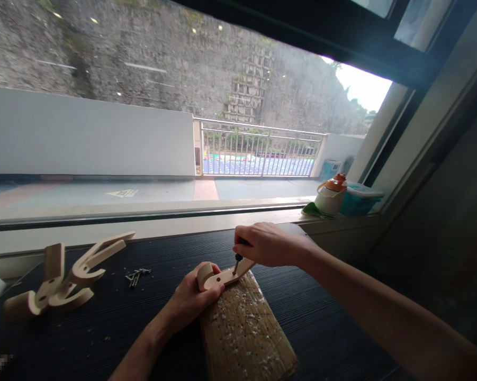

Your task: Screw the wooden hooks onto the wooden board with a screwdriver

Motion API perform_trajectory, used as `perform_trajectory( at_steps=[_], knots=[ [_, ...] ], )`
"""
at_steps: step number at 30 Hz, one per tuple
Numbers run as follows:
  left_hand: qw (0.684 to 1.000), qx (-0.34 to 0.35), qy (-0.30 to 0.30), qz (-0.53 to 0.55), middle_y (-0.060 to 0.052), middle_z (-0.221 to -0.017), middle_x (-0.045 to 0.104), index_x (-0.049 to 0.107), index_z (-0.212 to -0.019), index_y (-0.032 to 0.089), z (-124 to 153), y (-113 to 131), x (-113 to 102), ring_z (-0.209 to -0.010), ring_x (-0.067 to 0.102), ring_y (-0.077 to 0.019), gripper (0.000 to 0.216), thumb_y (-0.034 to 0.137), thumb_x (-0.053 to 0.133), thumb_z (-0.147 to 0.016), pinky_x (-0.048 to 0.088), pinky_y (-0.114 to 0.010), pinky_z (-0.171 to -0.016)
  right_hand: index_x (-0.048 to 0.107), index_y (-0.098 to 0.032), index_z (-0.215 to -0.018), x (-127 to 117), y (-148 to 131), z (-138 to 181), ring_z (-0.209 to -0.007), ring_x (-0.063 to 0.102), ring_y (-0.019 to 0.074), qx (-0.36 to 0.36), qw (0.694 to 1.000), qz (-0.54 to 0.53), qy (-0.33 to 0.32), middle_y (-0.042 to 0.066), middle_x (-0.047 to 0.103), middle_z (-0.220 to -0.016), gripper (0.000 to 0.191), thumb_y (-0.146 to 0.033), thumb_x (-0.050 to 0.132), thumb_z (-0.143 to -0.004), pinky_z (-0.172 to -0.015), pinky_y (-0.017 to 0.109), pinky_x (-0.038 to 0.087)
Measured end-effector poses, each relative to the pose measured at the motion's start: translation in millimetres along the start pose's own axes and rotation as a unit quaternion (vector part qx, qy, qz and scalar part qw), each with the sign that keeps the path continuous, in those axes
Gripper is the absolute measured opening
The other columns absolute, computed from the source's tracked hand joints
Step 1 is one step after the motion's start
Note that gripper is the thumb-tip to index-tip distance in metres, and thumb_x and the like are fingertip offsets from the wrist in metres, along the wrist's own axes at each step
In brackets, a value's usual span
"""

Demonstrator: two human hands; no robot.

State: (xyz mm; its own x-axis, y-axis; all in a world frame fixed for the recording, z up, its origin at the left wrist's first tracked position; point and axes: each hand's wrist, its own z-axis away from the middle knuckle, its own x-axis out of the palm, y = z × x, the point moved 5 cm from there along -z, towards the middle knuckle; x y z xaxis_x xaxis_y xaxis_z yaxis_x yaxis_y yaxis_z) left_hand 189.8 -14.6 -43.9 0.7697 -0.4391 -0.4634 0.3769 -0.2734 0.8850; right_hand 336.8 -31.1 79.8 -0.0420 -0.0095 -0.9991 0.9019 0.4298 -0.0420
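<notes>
A pale wooden piece (221,276) with a rounded end lies on the far edge of a pitted wooden block (244,333). My left hand (191,299) is closed on the piece's rounded end, thumb on top, pressing it to the block. My right hand (267,244) is wrapped round a small dark-handled screwdriver (237,259), whose tip stands nearly upright on the piece. Most of the tool's handle is hidden inside the fist.
Several assembled pale wooden parts (65,275) lie at the left of the dark ribbed tabletop (325,312). A small heap of screws (137,275) sits beside them. On the windowsill at the right stand an orange-lidded white jug (331,196) and a teal box (359,199).
</notes>
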Motion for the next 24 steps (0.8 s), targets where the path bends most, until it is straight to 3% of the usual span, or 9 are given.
perform_trajectory(
  at_steps=[5, 11, 16, 24],
  knots=[
    [1.0, -0.001, -0.004, 0.008, 0.002, -0.078, 0.057, 0.053, -0.09, 0.019, -1.0, -0.8, 1.2, -0.07, 0.052, -0.0157, 0.025, 0.038, 0.054, -0.074, 0.041, -0.024, -0.064, 0.058, -0.017, -0.088, -0.7, 3.2, 3.7, -0.062, 0.053, 0.0133, 0.064, 0.998, 0.03, 0.0, 0.005, 0.064, -0.076, 0.037, -0.045, 0.034, -0.09, -0.052, 0.024, 0.025],
    [1.0, -0.004, -0.001, 0.01, 0.001, -0.08, 0.059, 0.053, -0.091, 0.019, -0.2, 0.9, 0.9, -0.072, 0.055, -0.0167, 0.027, 0.039, 0.055, -0.073, 0.043, -0.025, -0.065, 0.056, -0.022, -0.1, -10.4, -0.3, 7.0, -0.064, 0.054, 0.0135, 0.022, 0.999, 0.027, 0.021, 0.001, 0.065, -0.078, 0.031, -0.046, 0.043, -0.085, -0.052, 0.024, 0.026],
    [1.0, -0.002, 0.008, 0.003, 0.001, -0.08, 0.06, 0.056, -0.091, 0.019, -0.1, 0.8, -0.1, -0.072, 0.055, -0.0172, 0.027, 0.038, 0.054, -0.072, 0.043, -0.025, -0.065, 0.058, -0.021, -0.093, -5.8, -3.9, 3.4, -0.067, 0.055, 0.0126, -0.019, 1.0, 0.015, 0.014, 0.001, 0.065, -0.08, 0.023, -0.036, 0.041, -0.087, -0.055, 0.024, 0.026],
    [1.0, -0.005, -0.02, 0.007, 0.001, -0.08, 0.058, 0.055, -0.092, 0.019, 0.2, 2.1, -2.3, -0.072, 0.053, -0.0164, 0.028, 0.038, 0.056, -0.071, 0.042, -0.024, -0.064, 0.058, -0.017, -0.088, -2.7, -3.7, 3.7, -0.063, 0.056, 0.0151, 0.056, 0.996, 0.06, 0.027, 0.005, 0.065, -0.074, 0.035, -0.042, 0.034, -0.09, -0.051, 0.026, 0.024]
  ],
)
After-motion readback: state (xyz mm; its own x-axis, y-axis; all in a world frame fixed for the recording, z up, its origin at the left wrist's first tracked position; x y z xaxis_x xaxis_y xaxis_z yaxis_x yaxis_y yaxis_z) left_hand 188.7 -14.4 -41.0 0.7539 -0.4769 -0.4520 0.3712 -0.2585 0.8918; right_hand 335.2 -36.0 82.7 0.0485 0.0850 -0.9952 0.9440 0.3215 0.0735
